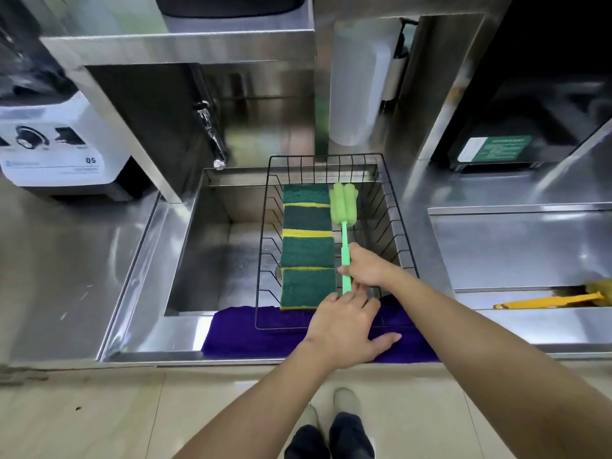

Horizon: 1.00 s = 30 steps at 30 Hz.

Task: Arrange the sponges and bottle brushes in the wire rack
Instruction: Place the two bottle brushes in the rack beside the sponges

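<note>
A black wire rack (394, 207) sits over the steel sink (212, 246). Inside it, several green-and-yellow sponges (308, 246) lie in a row from back to front. Just right of them lies a green bottle brush (344, 207), foam head at the back. My right hand (367, 266) is shut on the brush's handle. My left hand (344, 329) rests flat at the rack's front edge, fingers apart, fingertips near the handle's end and the front sponge. A yellow bottle brush (549, 299) lies on the counter at the far right.
A purple cloth (251, 332) lies under the rack's front on the sink rim. A faucet (212, 140) hangs over the sink's back left. A white blender base (56, 150) stands at left. A steel counter step (520, 246) is at right.
</note>
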Each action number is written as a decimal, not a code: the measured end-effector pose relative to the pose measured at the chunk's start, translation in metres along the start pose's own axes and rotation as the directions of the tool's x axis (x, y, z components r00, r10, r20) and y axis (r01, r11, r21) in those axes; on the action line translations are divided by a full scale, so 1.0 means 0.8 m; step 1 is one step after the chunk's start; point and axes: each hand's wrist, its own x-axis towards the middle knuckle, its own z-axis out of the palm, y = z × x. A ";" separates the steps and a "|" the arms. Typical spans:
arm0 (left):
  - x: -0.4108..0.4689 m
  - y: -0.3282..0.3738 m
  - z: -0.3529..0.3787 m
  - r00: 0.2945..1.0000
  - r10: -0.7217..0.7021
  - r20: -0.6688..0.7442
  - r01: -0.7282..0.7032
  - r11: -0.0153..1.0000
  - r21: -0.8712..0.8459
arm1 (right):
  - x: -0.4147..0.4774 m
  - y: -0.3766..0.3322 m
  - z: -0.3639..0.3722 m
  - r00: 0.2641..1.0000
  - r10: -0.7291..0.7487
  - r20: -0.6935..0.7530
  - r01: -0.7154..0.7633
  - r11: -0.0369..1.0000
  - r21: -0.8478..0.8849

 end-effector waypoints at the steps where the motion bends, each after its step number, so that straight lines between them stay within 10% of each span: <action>1: 0.000 0.000 0.000 1.000 0.001 -0.007 -0.001 1.000 0.002 | 0.001 0.001 0.002 1.000 0.001 0.001 -0.001 0.999 -0.054; 8: 0.003 0.001 0.001 1.000 0.019 -0.017 -0.019 1.000 0.001 | -0.001 0.009 0.001 1.000 0.004 -0.003 -0.005 0.954 -0.299; 19: 0.043 0.048 -0.007 0.989 0.148 -0.008 -0.148 0.988 0.035 | -0.069 0.013 -0.087 0.909 -0.148 -0.389 0.136 0.989 -0.059; 30: 0.064 0.064 0.000 0.997 0.071 0.011 -0.071 0.997 -0.012 | -0.128 0.175 -0.144 0.653 0.394 -0.647 -0.488 0.872 0.039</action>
